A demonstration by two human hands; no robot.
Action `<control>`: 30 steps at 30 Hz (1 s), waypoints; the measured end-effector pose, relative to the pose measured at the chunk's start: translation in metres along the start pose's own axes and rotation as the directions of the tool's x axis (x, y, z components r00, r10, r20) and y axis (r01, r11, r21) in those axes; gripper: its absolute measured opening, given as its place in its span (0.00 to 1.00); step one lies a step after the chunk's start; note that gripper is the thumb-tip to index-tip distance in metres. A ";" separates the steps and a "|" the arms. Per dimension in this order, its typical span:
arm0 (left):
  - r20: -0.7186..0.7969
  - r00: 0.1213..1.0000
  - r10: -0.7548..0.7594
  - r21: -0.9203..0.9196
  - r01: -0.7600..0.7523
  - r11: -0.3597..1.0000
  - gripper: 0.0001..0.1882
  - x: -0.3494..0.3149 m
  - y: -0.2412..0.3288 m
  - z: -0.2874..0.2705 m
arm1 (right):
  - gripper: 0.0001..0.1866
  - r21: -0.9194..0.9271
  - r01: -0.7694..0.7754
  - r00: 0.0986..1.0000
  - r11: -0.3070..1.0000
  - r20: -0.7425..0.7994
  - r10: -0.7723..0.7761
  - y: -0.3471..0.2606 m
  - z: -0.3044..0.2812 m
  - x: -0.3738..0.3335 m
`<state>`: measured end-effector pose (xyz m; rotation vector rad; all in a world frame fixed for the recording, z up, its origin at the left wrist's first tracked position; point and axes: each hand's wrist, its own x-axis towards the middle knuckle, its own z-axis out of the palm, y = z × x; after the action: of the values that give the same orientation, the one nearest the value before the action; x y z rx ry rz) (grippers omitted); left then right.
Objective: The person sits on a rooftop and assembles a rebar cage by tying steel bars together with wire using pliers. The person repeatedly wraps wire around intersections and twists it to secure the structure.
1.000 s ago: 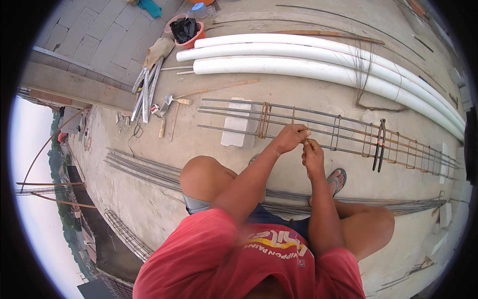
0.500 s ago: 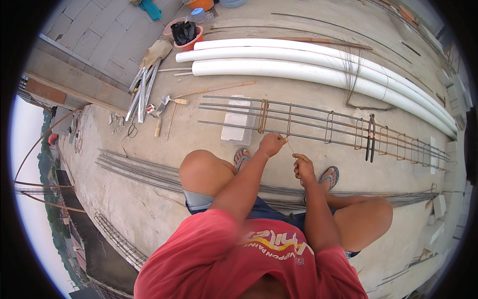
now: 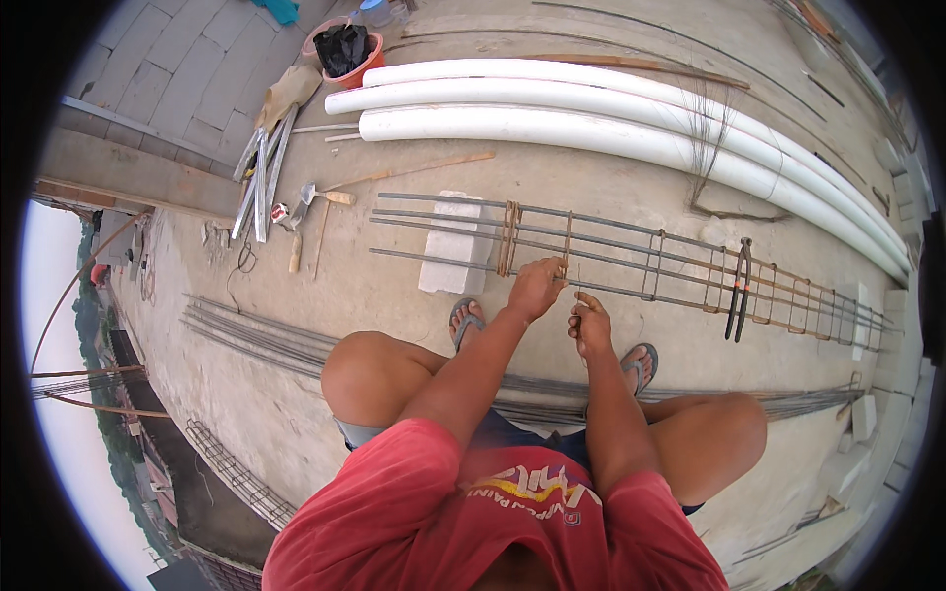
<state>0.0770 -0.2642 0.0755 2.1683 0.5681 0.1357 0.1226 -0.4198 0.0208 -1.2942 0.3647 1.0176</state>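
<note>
A long rebar cage (image 3: 611, 251) of straight bars with square stirrups runs across in front of me. Its left end rests on a white block (image 3: 455, 246). My left hand (image 3: 537, 288) is closed at the near bar, beside the foot of a rusty stirrup (image 3: 568, 236); its fingertips partly hide that joint. Just right of it and nearer to me, my right hand (image 3: 589, 325) pinches a thin tie wire (image 3: 579, 294). Several rusty stirrups (image 3: 509, 236) stand bunched left of my left hand. Dark-handled pincers (image 3: 738, 291) hang over the cage farther right.
White pipes (image 3: 552, 123) lie beyond the cage, with a bundle of thin wires (image 3: 706, 138) across them. A trowel (image 3: 325, 194), a tape measure (image 3: 281, 212) and metal strips (image 3: 261, 182) lie to the left. Loose rebar (image 3: 261, 335) passes beneath my legs. An orange bucket (image 3: 370, 64) holds a black bag.
My right hand has come closer to the left, and less wire shows between them. My left hand has moved in against the near bar by the stirrup. The view has shifted slightly.
</note>
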 end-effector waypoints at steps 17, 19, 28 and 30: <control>0.023 0.999 -0.039 -0.080 0.041 0.996 0.11 0.009 -0.003 0.006 | 0.10 0.070 0.057 0.998 0.996 0.034 -0.059 -0.008 0.023 0.020; 0.006 1.000 -0.030 -0.074 0.031 0.997 0.11 0.009 -0.004 0.006 | 0.11 0.119 0.085 0.996 0.989 0.030 -0.089 -0.006 0.025 0.015; 0.064 0.993 -0.104 -0.140 0.112 0.984 0.14 0.013 -0.001 -0.001 | 0.15 -0.423 0.319 0.917 0.848 -0.089 -0.389 -0.008 0.043 -0.003; 0.056 0.994 -0.091 -0.155 0.098 0.983 0.16 0.015 -0.005 -0.001 | 0.15 -0.509 0.358 0.879 0.783 -0.098 -0.466 -0.004 0.046 -0.003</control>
<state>0.0883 -0.2544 0.0706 1.9826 0.6112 0.0738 0.1108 -0.3793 0.0386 -1.8488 -0.0282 0.5959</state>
